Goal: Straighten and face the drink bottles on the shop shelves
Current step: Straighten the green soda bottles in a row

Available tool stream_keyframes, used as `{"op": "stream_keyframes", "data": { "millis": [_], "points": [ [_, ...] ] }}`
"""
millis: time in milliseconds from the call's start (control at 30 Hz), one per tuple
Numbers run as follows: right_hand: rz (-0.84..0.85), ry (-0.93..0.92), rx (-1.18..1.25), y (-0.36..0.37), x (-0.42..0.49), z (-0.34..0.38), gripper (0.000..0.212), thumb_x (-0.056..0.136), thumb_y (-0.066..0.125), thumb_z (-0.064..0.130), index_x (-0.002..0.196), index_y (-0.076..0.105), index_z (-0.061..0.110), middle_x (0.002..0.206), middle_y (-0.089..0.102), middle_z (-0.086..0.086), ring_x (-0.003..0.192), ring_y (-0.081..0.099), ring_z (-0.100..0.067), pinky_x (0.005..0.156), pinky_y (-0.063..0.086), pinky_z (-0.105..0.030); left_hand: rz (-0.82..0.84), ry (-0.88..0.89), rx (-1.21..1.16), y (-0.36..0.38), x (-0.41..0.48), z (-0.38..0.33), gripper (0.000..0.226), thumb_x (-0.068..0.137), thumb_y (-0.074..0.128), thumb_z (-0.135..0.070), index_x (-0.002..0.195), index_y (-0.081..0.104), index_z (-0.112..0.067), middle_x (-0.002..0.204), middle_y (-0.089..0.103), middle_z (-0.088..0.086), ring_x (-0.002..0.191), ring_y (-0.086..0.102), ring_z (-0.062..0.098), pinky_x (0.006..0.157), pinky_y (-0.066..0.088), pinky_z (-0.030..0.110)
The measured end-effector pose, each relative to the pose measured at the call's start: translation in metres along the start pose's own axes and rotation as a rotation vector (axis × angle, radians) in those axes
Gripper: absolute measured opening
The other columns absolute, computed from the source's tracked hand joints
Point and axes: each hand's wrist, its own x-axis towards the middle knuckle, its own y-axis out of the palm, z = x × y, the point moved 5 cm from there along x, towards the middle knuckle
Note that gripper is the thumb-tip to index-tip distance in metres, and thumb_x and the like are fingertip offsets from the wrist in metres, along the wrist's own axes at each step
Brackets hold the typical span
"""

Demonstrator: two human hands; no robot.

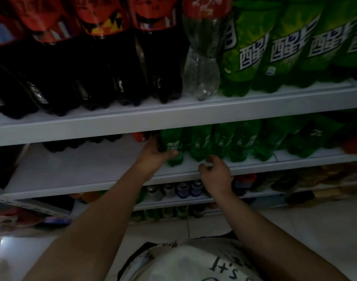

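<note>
Green bottles with white lettering are seen on white shelves; dark bottles are wrapped in red labels, one clear bottle beside them.

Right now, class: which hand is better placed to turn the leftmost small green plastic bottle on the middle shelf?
Left. The left hand already wraps that leftmost small green plastic bottle; the right hand rests loosely curled at the shelf edge.

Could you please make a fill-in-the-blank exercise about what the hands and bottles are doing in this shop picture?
1. The left hand grips a small ____ bottle on the middle shelf.
2. The right hand rests at that shelf's front ____, holding nothing.
3. On the top shelf, one ____ bottle stands between the dark bottles and the large green bottles.

Missing words: green; edge; clear
</note>
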Motion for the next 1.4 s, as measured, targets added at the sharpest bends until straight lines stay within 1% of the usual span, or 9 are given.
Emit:
{"op": "stream_keyframes", "data": {
  "millis": [100,233,333,433,633,767,867,1133,1400],
  "points": [
    [-0.029,-0.048,-0.062,0.007,0.003,0.008,0.042,0.087,0.062,0.032,0.122,0.054,0.01,0.1,0.066,-0.01,0.084,0.06,-0.023,0.07,0.047,-0.026,0.099,-0.02,0.067,-0.001,0.002,0.003,0.078,0.076,0.079,-0.031,0.142,0.039,-0.023,0.139,0.049,-0.005,0.125,0.048,0.009,0.108,0.038,0.034],
    [-0.039,0.03,-0.144,0.018,0.007,0.011,0.064,0.087,0.061,0.044,0.138,0.039,0.013,0.13,0.051,-0.011,0.106,0.056,-0.03,0.077,0.051,-0.035,-0.081,0.044,0.265,0.013,-0.006,0.006,0.084,0.063,0.088,-0.035,0.133,0.042,-0.027,0.117,0.053,-0.018,0.101,0.05,-0.012,0.082,0.038,0.002],
    [-0.062,0.065,-0.107,0.021,0.008,0.012,0.066,0.086,0.063,0.044,0.138,0.037,0.012,0.133,0.046,-0.012,0.108,0.054,-0.031,0.079,0.049,-0.036,-0.157,0.044,0.292,0.013,-0.005,0.014,0.077,0.071,0.084,-0.031,0.135,0.044,-0.017,0.124,0.056,-0.004,0.108,0.051,0.003,0.089,0.038,0.013],
    [-0.107,0.05,-0.07,0.021,0.006,0.012,0.06,0.086,0.065,0.038,0.133,0.042,0.009,0.13,0.047,-0.012,0.106,0.054,-0.03,0.08,0.048,-0.035,-0.067,0.011,0.305,0.007,0.0,0.017,0.077,0.074,0.081,-0.031,0.139,0.041,-0.018,0.13,0.053,-0.003,0.114,0.051,0.007,0.093,0.037,0.015],
    [-0.156,0.044,0.062,0.025,-0.002,0.013,0.053,0.086,0.066,0.034,0.129,0.046,0.011,0.115,0.063,-0.01,0.098,0.062,-0.028,0.079,0.051,-0.034,-0.079,-0.004,0.293,0.008,-0.002,0.018,0.075,0.075,0.081,-0.031,0.138,0.042,-0.019,0.129,0.053,-0.006,0.114,0.049,0.005,0.09,0.036,0.009],
    [-0.135,0.048,0.041,0.028,0.005,0.012,0.068,0.086,0.067,0.037,0.14,0.037,0.009,0.135,0.049,-0.01,0.112,0.055,-0.026,0.087,0.047,-0.034,-0.127,0.028,0.259,0.009,-0.004,0.02,0.069,0.075,0.081,-0.028,0.134,0.046,-0.02,0.12,0.052,-0.012,0.11,0.049,0.002,0.076,0.032,-0.007],
    [-0.128,0.01,-0.117,0.03,0.008,0.013,0.067,0.083,0.067,0.043,0.137,0.042,0.012,0.136,0.044,-0.011,0.109,0.055,-0.029,0.079,0.048,-0.035,-0.124,0.039,0.258,0.009,-0.004,0.022,0.067,0.075,0.081,-0.028,0.132,0.047,-0.021,0.12,0.053,-0.012,0.111,0.051,0.002,0.078,0.033,-0.007],
    [-0.056,-0.01,0.044,0.026,0.011,0.003,0.066,0.077,0.074,0.043,0.128,0.048,0.01,0.111,0.066,-0.007,0.096,0.063,-0.023,0.072,0.044,-0.022,-0.123,0.087,0.243,0.01,-0.007,0.022,0.06,0.075,0.08,-0.024,0.128,0.051,-0.02,0.119,0.057,-0.01,0.108,0.053,-0.001,0.084,0.036,-0.002],
    [-0.029,-0.065,-0.018,0.024,0.009,-0.003,0.068,0.082,0.069,0.045,0.131,0.043,0.006,0.113,0.065,-0.012,0.099,0.062,-0.029,0.074,0.049,-0.03,-0.147,0.077,0.339,0.008,-0.01,0.02,0.063,0.074,0.08,-0.032,0.128,0.051,-0.018,0.113,0.055,-0.014,0.101,0.051,-0.007,0.075,0.032,-0.008]
  ]
}}
